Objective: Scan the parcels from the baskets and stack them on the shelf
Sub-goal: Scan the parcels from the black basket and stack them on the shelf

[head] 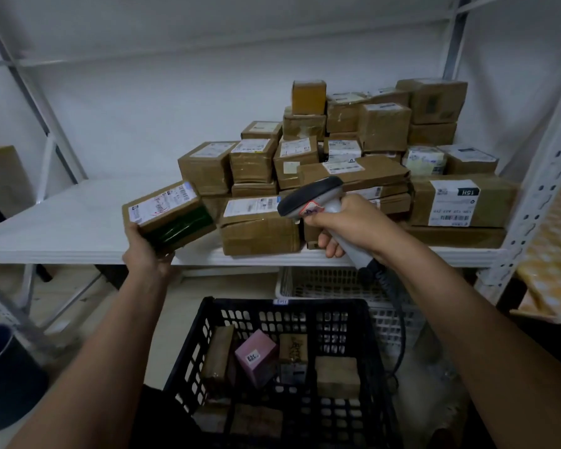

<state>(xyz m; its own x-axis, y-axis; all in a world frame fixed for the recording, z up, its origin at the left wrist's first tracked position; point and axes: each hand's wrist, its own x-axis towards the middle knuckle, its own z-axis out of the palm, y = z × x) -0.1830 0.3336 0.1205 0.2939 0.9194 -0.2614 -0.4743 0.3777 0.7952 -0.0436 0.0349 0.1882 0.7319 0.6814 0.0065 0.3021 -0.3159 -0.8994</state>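
Head view shows the parcel (167,215) tilted, label up, above the near edge of the shelf (62,222), the left hand (146,251) gripping its near end from below. Just to its right, the right hand (347,225) is wrapped round the scanner (311,199), whose head points left at the label. Farther right, many parcels are stacked (353,150) already; the black basket (208,335) near the person holds several more, so the job looks well along but unfinished
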